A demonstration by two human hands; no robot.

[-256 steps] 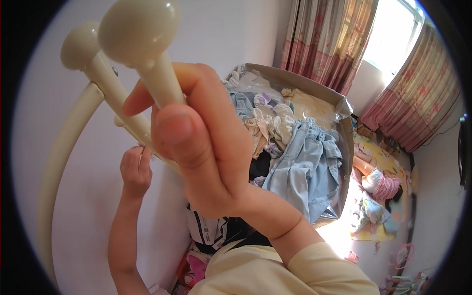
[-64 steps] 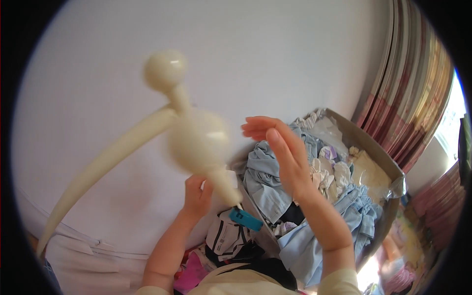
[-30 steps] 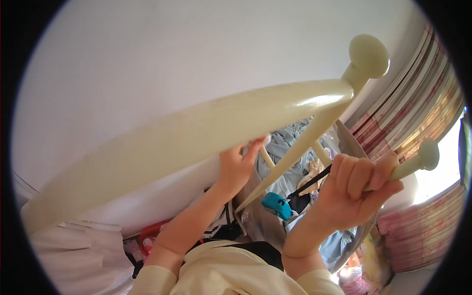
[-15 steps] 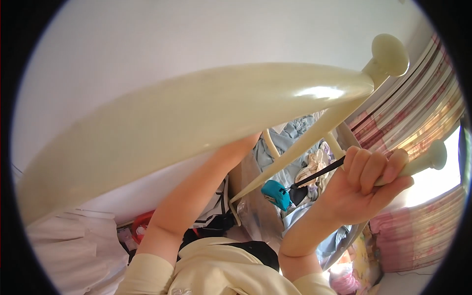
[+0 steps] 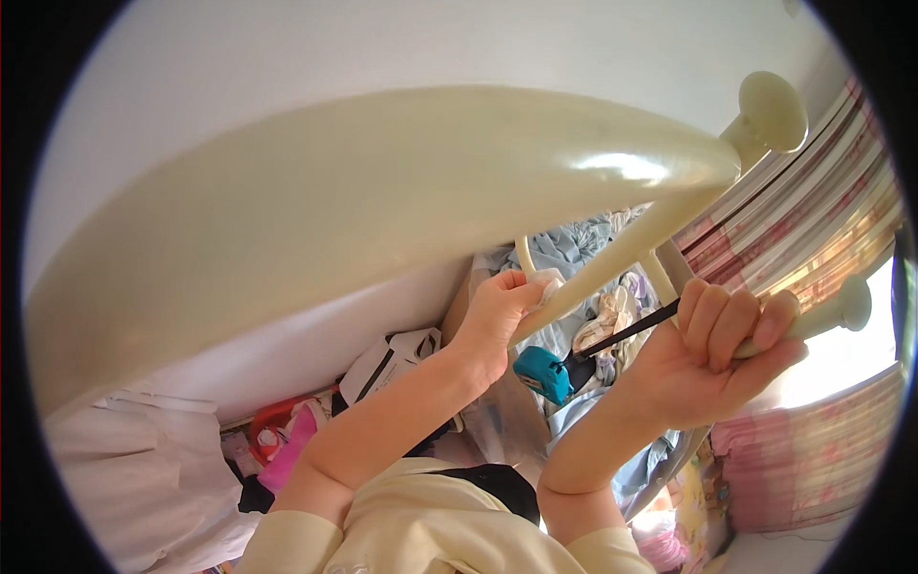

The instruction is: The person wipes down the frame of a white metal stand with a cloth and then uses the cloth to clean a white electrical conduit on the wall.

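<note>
A cream, glossy stand with knob-ended pegs, like a coat rack (image 5: 411,163), fills the upper middle, one thick rod looming close. My right hand (image 5: 712,359) is closed around a peg at the right, its pale knob (image 5: 853,302) sticking out past the thumb. At the centre my left hand (image 5: 502,316) pinches a white tissue or wipe (image 5: 547,279) against the slanting cream pole (image 5: 612,258). From near my right hand a black strap (image 5: 626,330) runs down to a small teal pouch (image 5: 542,373).
Behind the stand lies a heap of clothes (image 5: 574,244). Pink patterned curtains (image 5: 813,469) and a bright window are on the right. White fabric (image 5: 143,478), a red basin (image 5: 272,426), a pink item (image 5: 295,445) and a white box (image 5: 387,364) sit lower left.
My left hand has come down from behind the large rod into sight, showing the white tissue at the pole. My right hand keeps its grip. The rod appears slightly higher in view.
</note>
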